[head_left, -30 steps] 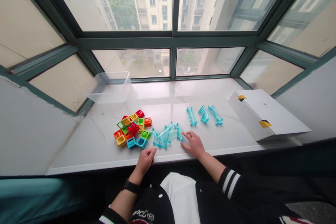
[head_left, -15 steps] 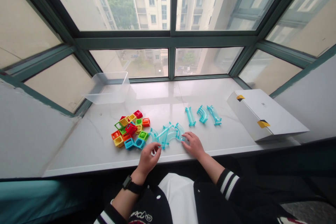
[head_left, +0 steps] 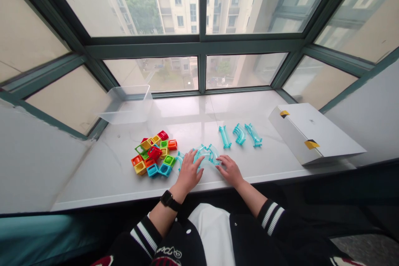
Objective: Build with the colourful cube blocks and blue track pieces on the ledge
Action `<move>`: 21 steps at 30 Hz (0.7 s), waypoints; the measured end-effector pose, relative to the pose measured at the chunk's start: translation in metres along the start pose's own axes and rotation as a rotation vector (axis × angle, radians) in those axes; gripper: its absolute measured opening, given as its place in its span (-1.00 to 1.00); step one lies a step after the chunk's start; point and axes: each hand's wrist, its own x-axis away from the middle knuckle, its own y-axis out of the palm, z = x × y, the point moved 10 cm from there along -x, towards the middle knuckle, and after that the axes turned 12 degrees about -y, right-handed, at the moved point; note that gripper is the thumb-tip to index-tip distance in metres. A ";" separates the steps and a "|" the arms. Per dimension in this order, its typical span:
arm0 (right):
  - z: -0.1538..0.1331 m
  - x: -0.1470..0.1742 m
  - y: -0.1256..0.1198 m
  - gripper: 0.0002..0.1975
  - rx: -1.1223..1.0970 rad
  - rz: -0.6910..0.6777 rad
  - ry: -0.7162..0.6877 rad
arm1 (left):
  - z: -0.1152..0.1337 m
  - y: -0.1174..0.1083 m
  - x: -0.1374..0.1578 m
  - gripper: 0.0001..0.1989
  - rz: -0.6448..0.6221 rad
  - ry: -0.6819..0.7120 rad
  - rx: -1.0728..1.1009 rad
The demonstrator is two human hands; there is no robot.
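Observation:
Several clear turquoise marble-run track pieces (head_left: 202, 152) lie in a small pile near the sill's front edge. My left hand (head_left: 188, 173) reaches over the left part of this pile, fingers stretched out and thumb apart, hiding some pieces. At the pile's right end, my right hand (head_left: 231, 171) rests with its fingers apart, the tips at or touching a curved track piece (head_left: 213, 154). Left of my left hand is a heap of red, yellow, green, orange and blue hollow blocks (head_left: 153, 152).
Beyond my right hand lie a short straight track piece (head_left: 225, 137), a curved one (head_left: 240, 134) and another straight one (head_left: 253, 135). A clear plastic bin (head_left: 132, 104) stands back left. A white box (head_left: 314, 133) with yellow-black tabs sits right. Windows enclose the sill (head_left: 183, 112).
My left hand has moved right and forward over the track pile, and its curled fingers have straightened. My right hand has barely moved.

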 end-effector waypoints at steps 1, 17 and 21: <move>0.000 0.000 0.000 -0.75 -0.001 0.002 -0.006 | -0.002 0.005 -0.004 -0.50 -0.010 -0.012 -0.036; 0.000 0.003 -0.005 -0.75 -0.026 0.072 0.001 | -0.023 0.023 -0.006 -0.55 -0.022 -0.037 -0.055; -0.004 0.003 -0.007 -0.72 -0.031 0.078 -0.015 | -0.009 0.008 -0.007 -0.60 0.020 -0.016 0.020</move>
